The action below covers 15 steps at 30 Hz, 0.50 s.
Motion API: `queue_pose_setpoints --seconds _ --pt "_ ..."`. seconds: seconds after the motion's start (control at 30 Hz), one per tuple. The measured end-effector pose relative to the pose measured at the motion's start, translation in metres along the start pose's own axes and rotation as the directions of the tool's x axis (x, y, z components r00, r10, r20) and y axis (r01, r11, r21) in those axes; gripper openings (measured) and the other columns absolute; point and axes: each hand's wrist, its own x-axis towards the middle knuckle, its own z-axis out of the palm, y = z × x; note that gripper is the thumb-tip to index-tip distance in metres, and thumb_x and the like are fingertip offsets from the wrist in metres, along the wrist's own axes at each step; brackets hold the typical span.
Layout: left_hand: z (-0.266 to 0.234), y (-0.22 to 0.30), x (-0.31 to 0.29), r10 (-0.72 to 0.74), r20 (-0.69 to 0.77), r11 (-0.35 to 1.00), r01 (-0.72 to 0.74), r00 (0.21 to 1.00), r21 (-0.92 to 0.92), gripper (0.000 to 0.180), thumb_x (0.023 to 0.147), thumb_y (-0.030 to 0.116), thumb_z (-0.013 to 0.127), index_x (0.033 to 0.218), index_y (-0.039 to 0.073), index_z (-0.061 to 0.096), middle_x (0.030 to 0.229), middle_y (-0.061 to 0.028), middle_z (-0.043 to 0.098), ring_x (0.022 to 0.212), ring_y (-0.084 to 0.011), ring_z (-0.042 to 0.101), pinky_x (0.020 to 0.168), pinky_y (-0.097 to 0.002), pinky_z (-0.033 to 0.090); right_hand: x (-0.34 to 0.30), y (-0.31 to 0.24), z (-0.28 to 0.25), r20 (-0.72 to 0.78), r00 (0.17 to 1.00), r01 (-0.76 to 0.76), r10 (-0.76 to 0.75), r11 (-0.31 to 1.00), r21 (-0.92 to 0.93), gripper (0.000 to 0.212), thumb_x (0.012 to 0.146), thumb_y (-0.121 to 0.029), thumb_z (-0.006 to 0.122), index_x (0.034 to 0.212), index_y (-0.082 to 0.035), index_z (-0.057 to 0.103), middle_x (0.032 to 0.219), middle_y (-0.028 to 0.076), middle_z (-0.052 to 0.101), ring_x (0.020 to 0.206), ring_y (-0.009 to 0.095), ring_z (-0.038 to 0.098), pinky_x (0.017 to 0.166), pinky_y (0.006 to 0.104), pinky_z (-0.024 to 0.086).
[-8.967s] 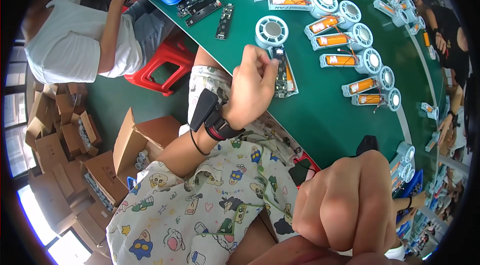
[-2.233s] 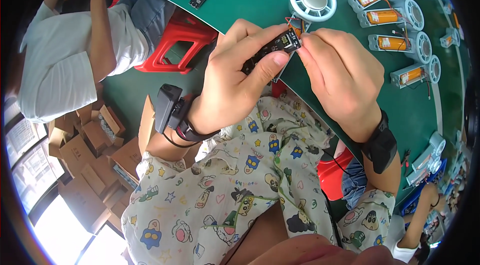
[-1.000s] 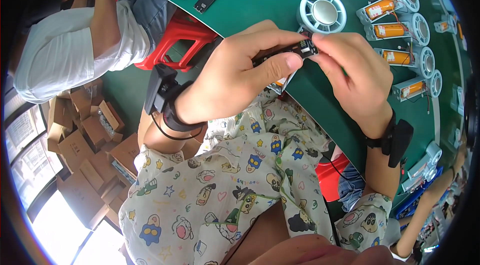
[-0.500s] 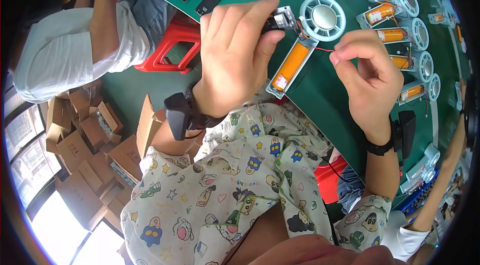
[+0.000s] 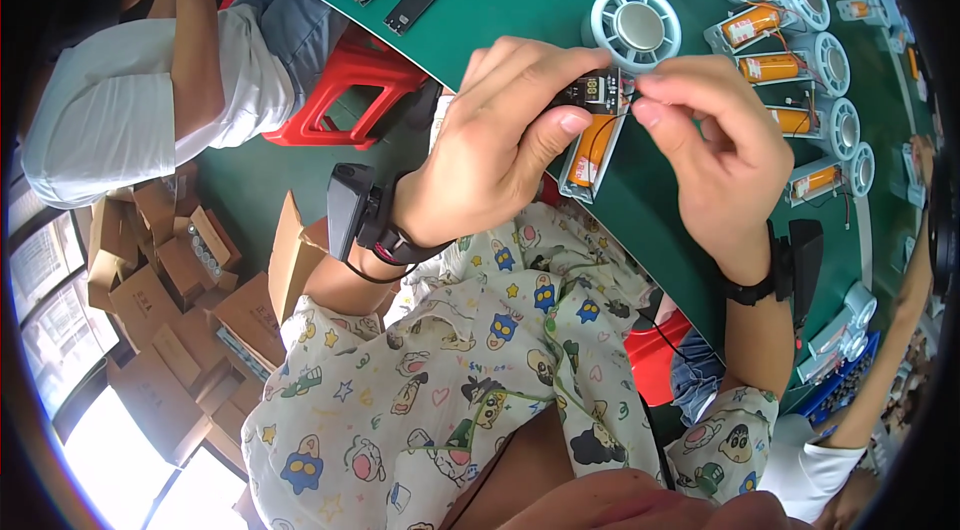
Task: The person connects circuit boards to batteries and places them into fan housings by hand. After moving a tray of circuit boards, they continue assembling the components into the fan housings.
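Slim black rectangular circuit board [image 5: 598, 93], upper centre of frame, pinched in your left hand's grip [image 5: 485, 145]; right hand's grip [image 5: 715, 140] narrow beside thin dark wire [image 5: 626, 111], hold unclear. Board likely light, stiff, fragile: take edges.

Left fingers [image 5: 571, 123] hold a circuit board [image 5: 601, 91] near a round fan [image 5: 638, 28].

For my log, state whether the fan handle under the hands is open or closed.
Open: the orange battery lies exposed in the handle, its visible part uncovered.
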Motion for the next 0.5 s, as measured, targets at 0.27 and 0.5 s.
queue_pose_setpoints --seconds 0.27,0.5 --pt "-0.0061 -0.0033 -0.0077 0.034 -0.012 0.977 -0.031 0.999 0.210 0.038 0.105 0.023 0.059 0.131 -0.003 0.064 0.111 -0.0139 0.064 0.100 -0.0271 0.059 0.091 -0.0364 0.047 0.0040 -0.0059 -0.0028 -0.090 0.943 -0.258 0.320 0.876 0.407 0.019 0.093 0.007 0.071 0.111 0.005 0.069 0.102 0.009 0.072 0.098 0.016 0.071 0.086 0.0254 0.057" --pt "-0.0058 -0.0044 -0.0001 0.110 0.022 0.953 -0.112 0.994 0.281 0.038 0.103 0.023 0.061 0.131 -0.003 0.065 0.110 -0.0132 0.064 0.101 -0.0288 0.057 0.095 -0.0382 0.042 -0.0023 0.0003 0.0035 -0.120 0.966 -0.166 0.227 0.909 0.383 0.019 0.089 0.010 0.073 0.107 0.004 0.069 0.104 0.011 0.072 0.096 0.015 0.070 0.081 0.0264 0.056"
